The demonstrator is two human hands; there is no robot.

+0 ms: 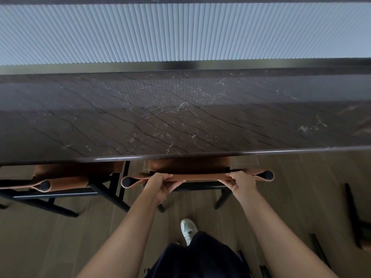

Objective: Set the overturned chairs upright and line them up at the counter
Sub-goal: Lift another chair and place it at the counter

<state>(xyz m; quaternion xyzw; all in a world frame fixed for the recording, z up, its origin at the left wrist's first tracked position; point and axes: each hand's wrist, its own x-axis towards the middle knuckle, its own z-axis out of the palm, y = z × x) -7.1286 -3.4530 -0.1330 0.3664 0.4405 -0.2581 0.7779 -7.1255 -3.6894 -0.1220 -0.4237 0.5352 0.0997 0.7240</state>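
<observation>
A dark marble counter [180, 117] fills the middle of the view. Below its front edge stands an upright chair with a tan leather backrest [202, 177] and black legs, its seat tucked under the counter. My left hand [162, 183] and my right hand [242, 182] both grip the top edge of that backrest. A second upright chair [66, 182] of the same kind stands to the left at the counter. At the right edge another chair [359, 223] lies overturned on the floor, its black legs pointing up and a bit of tan leather showing.
A fluted white wall panel [180, 33] rises behind the counter. The floor [60, 237] is brown wood plank. My white shoe [187, 229] and dark trousers are just behind the held chair. Black chair legs [244, 259] show at the bottom near my right leg.
</observation>
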